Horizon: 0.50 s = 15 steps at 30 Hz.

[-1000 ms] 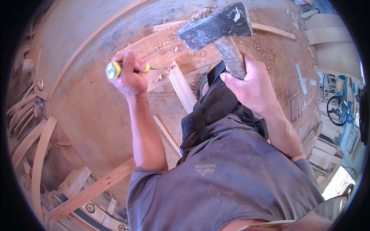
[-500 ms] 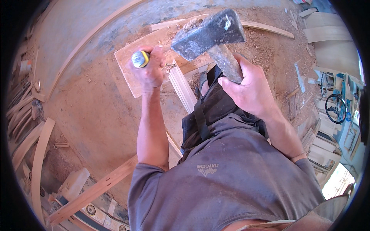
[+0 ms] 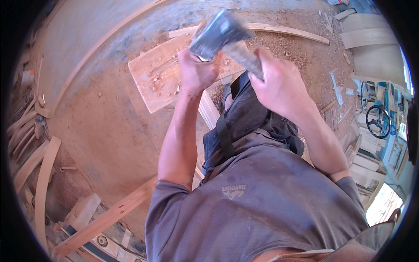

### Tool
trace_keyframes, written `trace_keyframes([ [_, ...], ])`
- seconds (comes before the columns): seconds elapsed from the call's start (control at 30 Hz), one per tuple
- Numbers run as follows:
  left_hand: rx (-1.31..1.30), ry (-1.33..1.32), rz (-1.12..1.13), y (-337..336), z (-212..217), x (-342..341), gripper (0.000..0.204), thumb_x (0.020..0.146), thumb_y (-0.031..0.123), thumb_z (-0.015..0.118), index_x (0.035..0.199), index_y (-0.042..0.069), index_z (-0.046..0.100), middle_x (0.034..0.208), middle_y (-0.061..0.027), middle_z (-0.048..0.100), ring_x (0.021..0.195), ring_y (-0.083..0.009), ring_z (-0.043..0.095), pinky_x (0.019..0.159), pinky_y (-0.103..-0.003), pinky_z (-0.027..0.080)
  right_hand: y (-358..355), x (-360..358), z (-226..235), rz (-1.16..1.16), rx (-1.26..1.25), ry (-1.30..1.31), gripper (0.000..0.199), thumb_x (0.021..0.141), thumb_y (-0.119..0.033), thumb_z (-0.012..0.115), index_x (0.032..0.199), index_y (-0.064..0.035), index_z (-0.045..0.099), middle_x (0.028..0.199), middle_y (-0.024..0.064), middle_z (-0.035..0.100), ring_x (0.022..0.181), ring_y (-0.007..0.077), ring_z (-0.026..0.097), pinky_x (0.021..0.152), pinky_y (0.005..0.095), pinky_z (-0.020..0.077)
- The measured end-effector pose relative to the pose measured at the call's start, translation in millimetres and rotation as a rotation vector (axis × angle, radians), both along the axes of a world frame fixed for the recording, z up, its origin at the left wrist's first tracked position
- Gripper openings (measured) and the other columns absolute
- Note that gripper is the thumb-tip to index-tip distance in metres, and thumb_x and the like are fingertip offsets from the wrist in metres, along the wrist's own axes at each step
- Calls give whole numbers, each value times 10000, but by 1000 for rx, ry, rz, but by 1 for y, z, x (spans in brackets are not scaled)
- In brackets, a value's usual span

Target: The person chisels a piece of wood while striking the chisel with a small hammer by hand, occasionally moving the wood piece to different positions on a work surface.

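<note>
My right hand [image 3: 281, 83] grips the wooden handle of a hammer [image 3: 220, 35], whose heavy, block-like steel head is smeared by motion. That head hangs over the top of my left hand [image 3: 198, 74], which is a closed fist around a chisel. Almost all of the chisel is hidden by the fist and the hammer head; whether the two touch I cannot tell. Below the fist lies a wide wooden board [image 3: 152, 81] strewn with chips. A pale, grooved strip of wood [image 3: 209, 111] runs from under my left wrist toward my legs.
A long curved strip [image 3: 288, 28] lies beyond the board among shavings. At lower left a wooden beam [image 3: 109, 216] slants across, with curved wooden pieces [image 3: 46, 183] beside it. A blue machine with a black handwheel [image 3: 378, 122] stands at right.
My left fist has shifted right and slightly up over the board with the chisel. The hammer head has moved left and down toward it, now overlapping the fist in view.
</note>
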<state>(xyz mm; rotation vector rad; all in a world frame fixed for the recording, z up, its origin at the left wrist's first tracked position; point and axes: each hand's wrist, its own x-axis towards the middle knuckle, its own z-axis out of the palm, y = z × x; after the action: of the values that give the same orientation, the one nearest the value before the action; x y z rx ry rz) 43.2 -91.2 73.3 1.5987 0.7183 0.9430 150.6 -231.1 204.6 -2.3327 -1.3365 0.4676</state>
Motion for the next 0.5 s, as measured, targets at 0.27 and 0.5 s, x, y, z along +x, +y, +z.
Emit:
trace_keyframes([
  [0.27, -311, 55, -493, 31, 9, -24, 278, 830, 221, 877, 745, 90, 647, 745, 73, 600, 692, -44, 525, 624, -237, 458, 5, -4, 24, 16, 447, 36, 307, 854, -121, 708, 1110, -3, 585, 764, 183, 656, 709, 353, 692, 683, 434, 524],
  [0.5, -167, 6, -333, 24, 16, -29, 224, 815, 118, 869, 842, 24, 667, 767, -17, 679, 732, -86, 612, 702, -311, 548, 8, 3, -4, 142, -39, 23, 298, 853, -128, 650, 1126, -28, 583, 806, 240, 673, 807, 450, 670, 744, 540, 515],
])
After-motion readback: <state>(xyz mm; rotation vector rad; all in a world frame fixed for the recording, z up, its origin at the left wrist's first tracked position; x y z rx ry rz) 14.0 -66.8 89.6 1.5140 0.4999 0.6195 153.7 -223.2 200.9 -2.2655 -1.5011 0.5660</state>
